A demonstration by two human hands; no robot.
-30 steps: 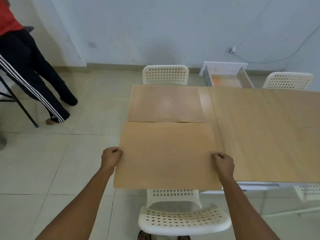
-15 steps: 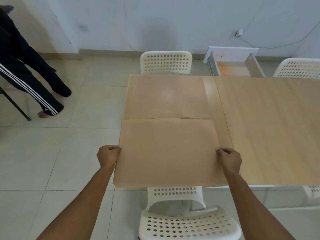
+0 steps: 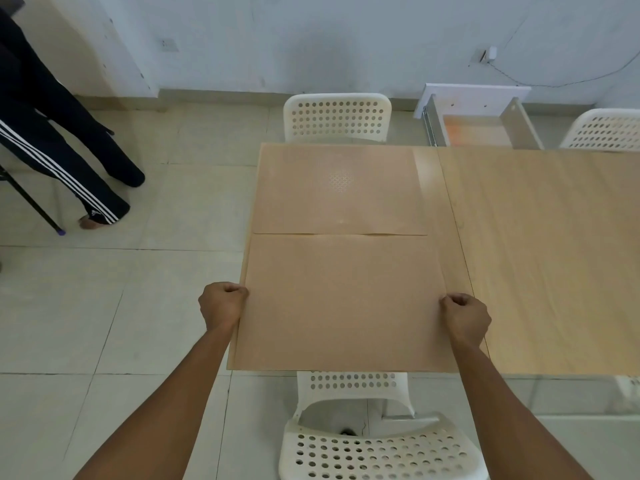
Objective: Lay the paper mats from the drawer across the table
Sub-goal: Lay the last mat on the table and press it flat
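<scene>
A tan paper mat [image 3: 343, 299] lies over the near left end of the wooden table [image 3: 540, 258]. My left hand [image 3: 223, 304] grips its left edge and my right hand [image 3: 465, 318] grips its right edge. Its far edge meets a second paper mat [image 3: 337, 190] lying flat on the far left part of the table. Beyond the table's far side an open white drawer [image 3: 479, 98] shows something orange-tan inside.
White perforated chairs stand at the near side [image 3: 374, 445], the far side [image 3: 337, 116] and the far right [image 3: 604, 129]. A person's legs in dark striped trousers [image 3: 59, 143] stand on the tiled floor at the left. A cable runs along the wall.
The mat in my hands has shifted slightly forward and settled lower onto the table, its far edge now meeting the other mat. My view has tilted downward.
</scene>
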